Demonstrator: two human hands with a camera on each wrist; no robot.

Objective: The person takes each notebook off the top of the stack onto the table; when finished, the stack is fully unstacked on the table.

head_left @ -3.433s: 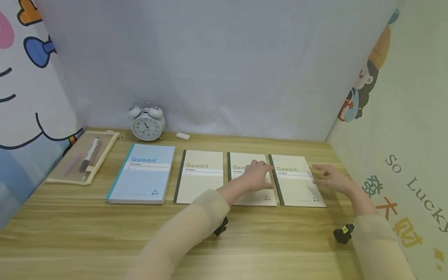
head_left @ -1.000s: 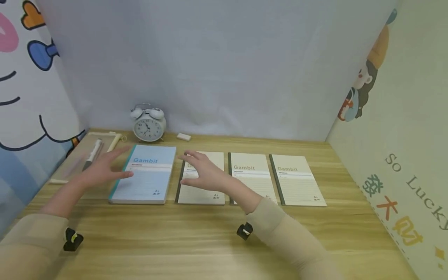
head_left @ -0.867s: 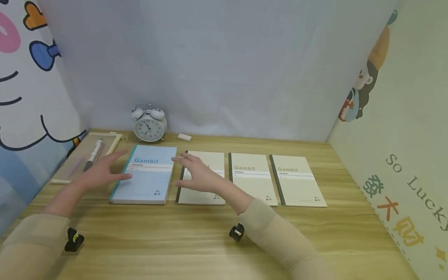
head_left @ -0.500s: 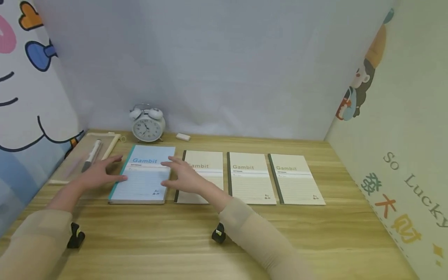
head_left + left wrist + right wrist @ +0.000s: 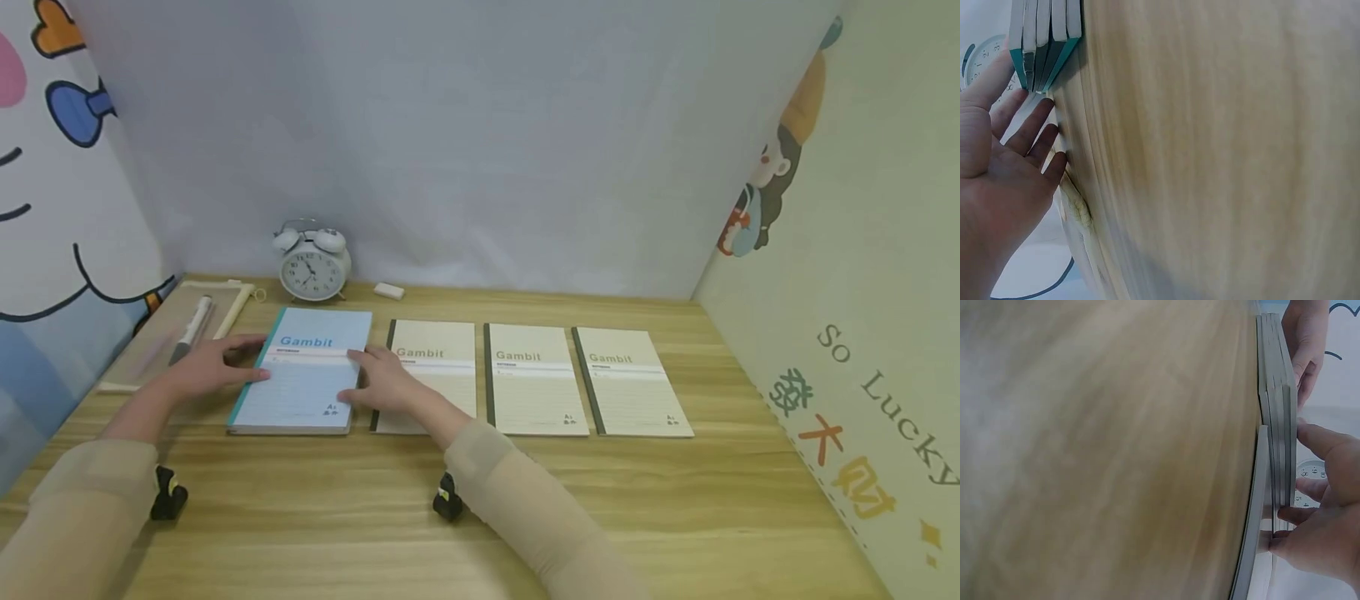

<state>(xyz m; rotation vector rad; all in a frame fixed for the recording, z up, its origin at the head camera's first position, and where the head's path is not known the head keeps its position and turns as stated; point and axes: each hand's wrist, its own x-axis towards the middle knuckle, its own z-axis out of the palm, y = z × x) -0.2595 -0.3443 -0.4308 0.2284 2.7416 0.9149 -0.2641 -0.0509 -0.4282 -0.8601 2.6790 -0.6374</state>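
A stack of several notebooks [image 5: 300,383], a blue one with a teal spine on top, lies on the left half of the table. My left hand [image 5: 206,367] is at its spine side, thumb over the cover's left edge. In the left wrist view, the extended fingertips [image 5: 1054,156] reach the teal spines [image 5: 1041,69]. On the other side, my right hand [image 5: 386,379] has its thumb over the cover's right edge. In the right wrist view, its fingertips [image 5: 1291,515] are right at the stack's page edges [image 5: 1279,406]. Neither hand's fingers wrap around the stack.
Three cream notebooks with dark spines, the left [image 5: 435,383], middle [image 5: 532,379] and right [image 5: 633,383] ones, lie in a row to the right. A mesh zip pouch [image 5: 150,333] holding a marker [image 5: 197,321] lies left. Behind stand an alarm clock [image 5: 313,271] and a white eraser [image 5: 389,291].
Both hands have left the rightmost cream notebook and moved left to the blue stack. Over the last second the right hand has moved further left, closing in on the stack. The notebooks have not visibly moved.
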